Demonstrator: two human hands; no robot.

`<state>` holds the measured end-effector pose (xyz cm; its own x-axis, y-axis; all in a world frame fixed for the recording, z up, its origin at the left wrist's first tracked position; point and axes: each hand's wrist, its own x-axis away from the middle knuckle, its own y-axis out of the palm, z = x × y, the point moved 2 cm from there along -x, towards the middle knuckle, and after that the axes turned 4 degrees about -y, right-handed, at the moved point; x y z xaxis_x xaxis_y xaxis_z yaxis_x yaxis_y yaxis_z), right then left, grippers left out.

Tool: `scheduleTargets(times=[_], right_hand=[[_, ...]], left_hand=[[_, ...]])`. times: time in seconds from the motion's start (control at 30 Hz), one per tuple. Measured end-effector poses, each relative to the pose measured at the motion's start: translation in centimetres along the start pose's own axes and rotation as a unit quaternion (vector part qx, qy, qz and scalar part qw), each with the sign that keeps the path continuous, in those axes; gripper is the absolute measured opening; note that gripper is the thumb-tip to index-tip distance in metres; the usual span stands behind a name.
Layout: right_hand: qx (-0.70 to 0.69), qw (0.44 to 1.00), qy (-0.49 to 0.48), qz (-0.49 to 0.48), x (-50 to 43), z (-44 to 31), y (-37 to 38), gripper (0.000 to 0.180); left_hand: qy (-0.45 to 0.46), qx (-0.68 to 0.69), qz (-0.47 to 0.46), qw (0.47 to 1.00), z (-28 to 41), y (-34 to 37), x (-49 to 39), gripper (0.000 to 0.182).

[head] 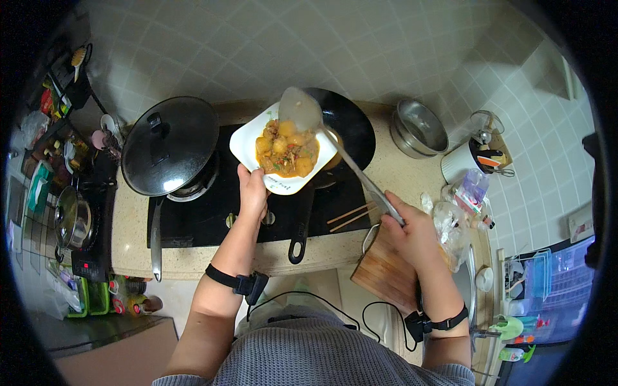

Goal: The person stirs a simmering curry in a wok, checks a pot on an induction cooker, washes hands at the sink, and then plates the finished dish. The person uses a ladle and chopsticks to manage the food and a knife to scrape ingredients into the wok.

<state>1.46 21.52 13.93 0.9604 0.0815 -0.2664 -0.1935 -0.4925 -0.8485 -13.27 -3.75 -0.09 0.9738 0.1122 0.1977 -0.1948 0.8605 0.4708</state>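
Observation:
My left hand (252,195) grips the near edge of a white, rounded-square plate (245,147), held up over the stove. Chunky stew (286,147) in orange-brown sauce, with what look like potato pieces, fills its middle. In my right hand (410,229) is the handle of a metal spatula (300,108); its wide, sauce-smeared head hovers over the plate's far right side. Behind and below the plate sits a black wok (355,116), partly hidden, with some sauce visible inside. A black handle (300,236) with a hanging hole points towards me below the plate.
A lidded pan (171,144) covers the left burner, its handle jutting past the counter edge. Chopsticks (352,217) lie on the black cooktop (193,231). Rightward are a wooden cutting board (386,270), stacked metal bowls (420,128), a white utensil holder (456,161) and plastic bags (449,227).

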Motion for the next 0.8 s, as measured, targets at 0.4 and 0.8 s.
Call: scheduleTargets(times=[0.4, 0.8], right_hand=[[-0.074, 0.960, 0.232, -0.137, -6.3, 6.7, -4.5, 0.040], [-0.326, 0.838, 0.322, -0.295, -10.3, 11.7, 0.8, 0.032]], left_hand=[[0.033, -0.014, 0.048, 0.998, 1.5, -4.5, 1.0, 0.033], [0.045, 0.016, 0.092, 0.995, 2.9, -8.3, 3.5, 0.042]])
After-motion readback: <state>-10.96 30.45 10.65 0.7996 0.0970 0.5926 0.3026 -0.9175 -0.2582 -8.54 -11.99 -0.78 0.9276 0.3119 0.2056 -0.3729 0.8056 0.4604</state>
